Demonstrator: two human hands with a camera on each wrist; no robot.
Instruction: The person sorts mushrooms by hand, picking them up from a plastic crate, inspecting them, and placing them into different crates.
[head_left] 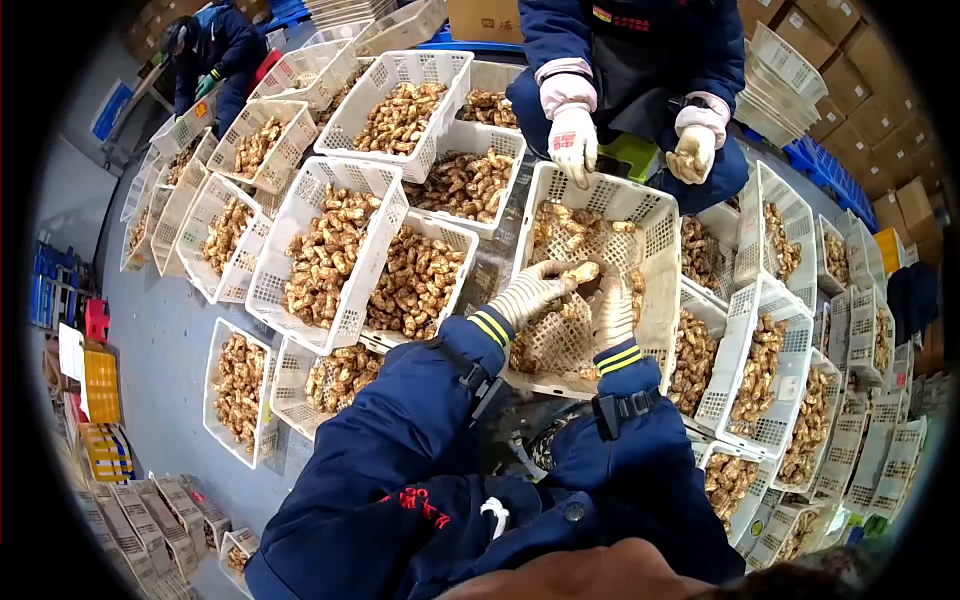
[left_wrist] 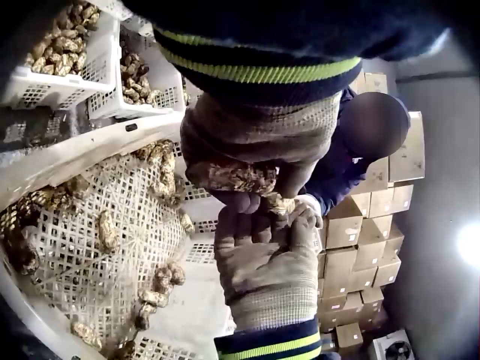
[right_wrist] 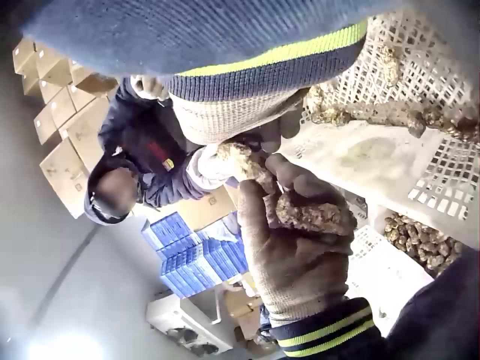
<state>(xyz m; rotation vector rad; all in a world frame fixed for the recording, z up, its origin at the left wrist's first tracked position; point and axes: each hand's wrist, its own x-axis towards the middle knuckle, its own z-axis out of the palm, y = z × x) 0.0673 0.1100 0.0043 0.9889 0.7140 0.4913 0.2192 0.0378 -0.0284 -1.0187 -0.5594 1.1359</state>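
My gloved left hand (head_left: 530, 292) holds two knobbly, brown-and-cream tubers. One tuber (right_wrist: 311, 216) lies in its palm under curled fingers. The other tuber (head_left: 580, 272) sits at the thumb and fingertips, between both hands. My right hand (head_left: 613, 312), also gloved, faces it with the palm turned inward; in the left wrist view its fingers reach up, fairly straight, to the tuber's end. Both hands are over a large white perforated crate (head_left: 655, 340). Scattered tubers (left_wrist: 109, 232) lie on that crate's mesh bottom.
Across the crate is another person (head_left: 640, 60) in gloves, one hand at its far rim. White crates (head_left: 265, 270) full of tubers crowd both sides. Cardboard boxes (head_left: 850, 80) are stacked at the back right. Farther off, a second person (head_left: 215, 55) bends over crates.
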